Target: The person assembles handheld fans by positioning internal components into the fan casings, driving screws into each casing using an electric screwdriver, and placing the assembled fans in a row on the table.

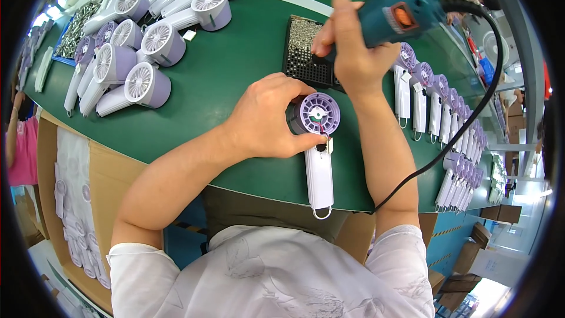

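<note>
My left hand (262, 119) grips the round purple head of a handheld fan (320, 176), thumb and fingers curled around its rim. This fan lies on the green table, its open head facing up and its white handle pointing toward me. A white tag and a wire loop hang on the handle. My right hand (368, 65) is wrapped around a teal electric screwdriver (382, 20) with an orange switch and a black cord. The tool is above a black tray of small screws (309, 70); its tip is hidden behind my fingers.
Assembled purple-and-white fans (141, 85) lie in a cluster at the left, beside a blue tray of metal parts (79, 38). Rows of open-headed fans (419, 103) line the right side. A cardboard box (112, 188) stands below the left table edge. The screwdriver's cord (479, 106) arcs past my right arm.
</note>
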Action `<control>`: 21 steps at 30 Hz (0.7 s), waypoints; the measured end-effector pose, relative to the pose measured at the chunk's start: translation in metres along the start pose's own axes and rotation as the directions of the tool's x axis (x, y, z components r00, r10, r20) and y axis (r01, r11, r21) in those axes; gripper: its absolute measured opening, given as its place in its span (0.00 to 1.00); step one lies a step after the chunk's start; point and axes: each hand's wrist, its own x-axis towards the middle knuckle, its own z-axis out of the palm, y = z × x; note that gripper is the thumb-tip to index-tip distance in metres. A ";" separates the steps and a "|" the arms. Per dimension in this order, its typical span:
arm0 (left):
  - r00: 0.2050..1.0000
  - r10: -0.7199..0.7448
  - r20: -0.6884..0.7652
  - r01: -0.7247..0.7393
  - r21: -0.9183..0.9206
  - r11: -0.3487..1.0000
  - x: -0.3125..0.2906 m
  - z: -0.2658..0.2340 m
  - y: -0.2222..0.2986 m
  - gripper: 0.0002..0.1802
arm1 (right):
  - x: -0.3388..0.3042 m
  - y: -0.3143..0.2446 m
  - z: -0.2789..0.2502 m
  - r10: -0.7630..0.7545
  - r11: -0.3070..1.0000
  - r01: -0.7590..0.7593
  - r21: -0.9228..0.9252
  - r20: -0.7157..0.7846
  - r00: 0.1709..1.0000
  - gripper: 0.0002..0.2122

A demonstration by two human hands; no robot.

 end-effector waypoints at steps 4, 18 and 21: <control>1.000 0.018 -0.004 -0.018 -0.002 1.000 -0.002 -0.001 -0.002 0.32 | -0.001 -0.001 0.007 -0.093 0.987 0.104 -0.122 0.094 0.991 0.05; 0.999 -0.031 0.011 0.030 0.055 0.998 0.000 -0.013 -0.003 0.29 | 0.008 -0.059 -0.042 0.160 0.920 -0.135 0.369 -0.040 0.986 0.15; 1.000 -0.030 -0.001 0.030 0.064 0.998 -0.001 -0.012 -0.005 0.30 | 0.004 -0.069 -0.045 0.136 0.921 -0.157 0.356 0.085 0.987 0.16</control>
